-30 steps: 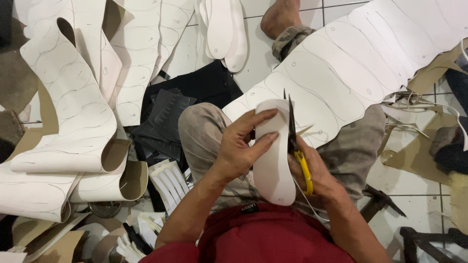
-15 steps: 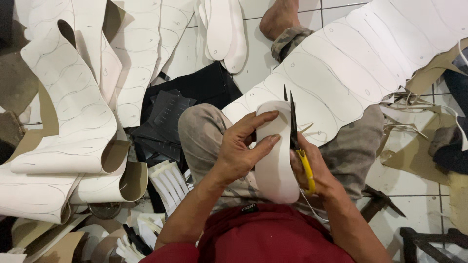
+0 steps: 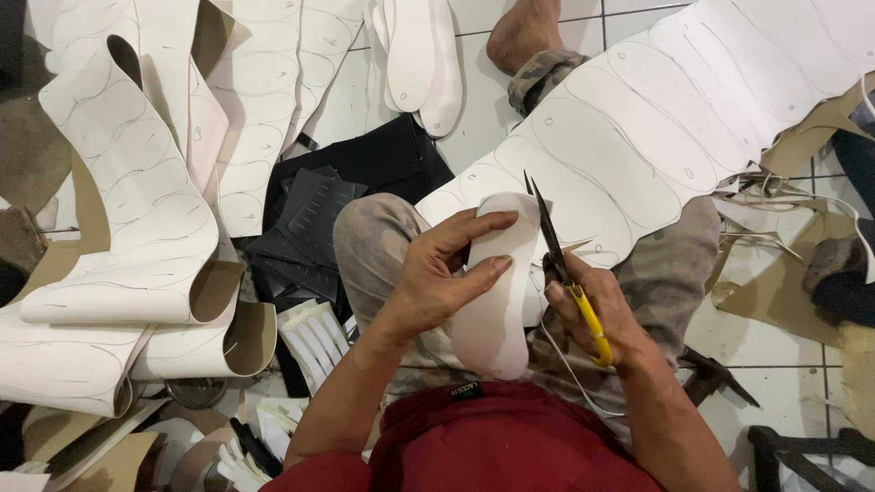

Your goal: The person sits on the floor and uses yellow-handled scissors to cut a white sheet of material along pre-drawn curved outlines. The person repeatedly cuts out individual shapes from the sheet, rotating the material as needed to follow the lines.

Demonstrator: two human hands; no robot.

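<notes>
My left hand grips a white sole-shaped cutout held upright over my lap. My right hand holds scissors with yellow handles and dark blades. The blades point away from me, along the cutout's right edge. A thin white offcut strip hangs below the scissors. A large white sheet marked with drawn sole outlines lies across my right knee.
Curled white sheets with sole outlines lie at the left. Finished white soles are stacked at the top middle. Black pieces lie on the tiled floor. A bare foot shows at the top. Scraps sit at the right.
The cutout has shifted slightly in my left hand and the scissors have edged along its right side. Little else differs.
</notes>
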